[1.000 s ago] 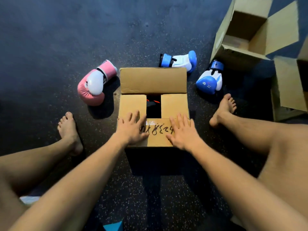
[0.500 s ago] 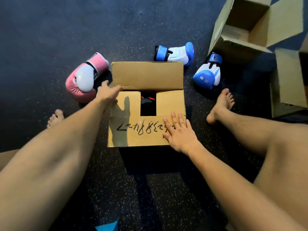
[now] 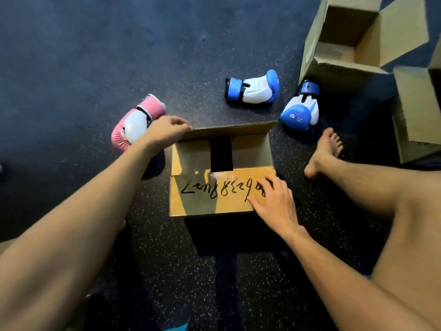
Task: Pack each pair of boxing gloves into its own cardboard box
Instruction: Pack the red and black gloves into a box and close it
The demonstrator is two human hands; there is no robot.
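A cardboard box with black handwriting stands on the floor between my legs, its side flaps folded in and a dark gap in the middle. My right hand presses flat on the near flap. My left hand grips the left corner of the far flap, which stands raised. A pink and white boxing glove lies just left of the box, partly behind my left hand. Two blue and white gloves lie beyond the box to the right.
An open cardboard box lies at the top right, and another box stands at the right edge. My bare right foot rests beside the handwritten box. The floor is dark speckled rubber.
My left hand left the near flap and moved up to the far flap's left corner, taking hold of it. The far flap has lifted from lying back. My right hand stays on the near flap.
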